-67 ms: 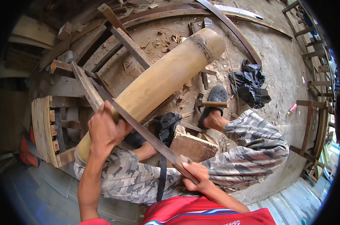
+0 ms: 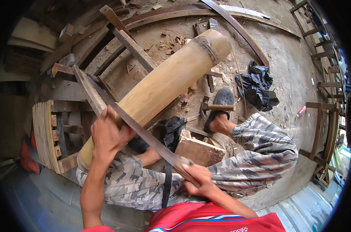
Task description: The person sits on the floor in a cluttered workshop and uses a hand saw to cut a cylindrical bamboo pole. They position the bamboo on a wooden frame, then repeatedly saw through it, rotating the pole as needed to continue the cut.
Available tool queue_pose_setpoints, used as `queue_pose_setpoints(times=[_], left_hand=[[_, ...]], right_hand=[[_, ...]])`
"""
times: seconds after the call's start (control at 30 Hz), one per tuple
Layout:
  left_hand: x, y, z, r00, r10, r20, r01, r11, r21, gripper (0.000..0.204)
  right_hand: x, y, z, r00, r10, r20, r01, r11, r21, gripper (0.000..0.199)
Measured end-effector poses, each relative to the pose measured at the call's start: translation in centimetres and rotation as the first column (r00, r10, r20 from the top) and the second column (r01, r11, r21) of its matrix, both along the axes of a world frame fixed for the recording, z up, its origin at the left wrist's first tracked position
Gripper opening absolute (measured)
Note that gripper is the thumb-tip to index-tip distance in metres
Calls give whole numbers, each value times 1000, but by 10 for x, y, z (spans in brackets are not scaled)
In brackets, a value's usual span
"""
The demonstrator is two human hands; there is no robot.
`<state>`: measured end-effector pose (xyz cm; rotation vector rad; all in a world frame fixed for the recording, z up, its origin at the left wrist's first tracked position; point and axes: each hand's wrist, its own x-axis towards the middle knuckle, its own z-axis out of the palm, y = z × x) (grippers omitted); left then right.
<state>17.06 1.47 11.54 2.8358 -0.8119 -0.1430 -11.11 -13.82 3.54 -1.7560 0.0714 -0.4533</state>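
Note:
A thick yellow-brown bamboo pole (image 2: pixel 171 79) slants from my lap up to the far right, with a ringed node near its far end. My left hand (image 2: pixel 108 133) grips it from above, close to the blade of a handsaw (image 2: pixel 144 135) lying across the pole. Fingers of my right hand (image 2: pixel 200 179) are wrapped around the saw's wooden handle, above my right thigh. The blade crosses the bamboo just beyond my left hand; its far end reaches toward a wooden frame. How deep the cut goes is hidden.
A hammer (image 2: pixel 222 107) lies by my sandalled right foot. Crumpled black plastic (image 2: pixel 256 85) is to its right. A wooden block (image 2: pixel 200 150) stands between my legs. Wooden frame beams (image 2: pixel 133 48) and wood scraps lie ahead; a slatted wooden piece (image 2: pixel 45 135) is at left.
My right hand has slid the saw slightly forward and to the left across the bamboo. My left hand stays in place on the pole.

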Motion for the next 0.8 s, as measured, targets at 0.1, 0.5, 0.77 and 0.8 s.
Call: queue_pose_setpoints(times=[0.1, 0.5, 0.77, 0.8], left_hand=[[1, -5, 7, 998, -20, -62, 20, 1000, -13, 47], [7, 1, -2, 1000, -4, -4, 4, 1000, -12, 53], [6, -7, 7, 994, 36, -107, -29, 997, 69, 58], [6, -4, 5, 997, 21, -71, -17, 999, 48, 58]], right_hand=[[64, 8, 19, 1000, -28, 10, 28, 999, 46, 76], [15, -2, 8, 999, -9, -51, 12, 999, 44, 74], [25, -1, 2, 996, -19, -85, 23, 999, 40, 75], [-7, -3, -4, 994, -16, -111, 19, 1000, 21, 74]])
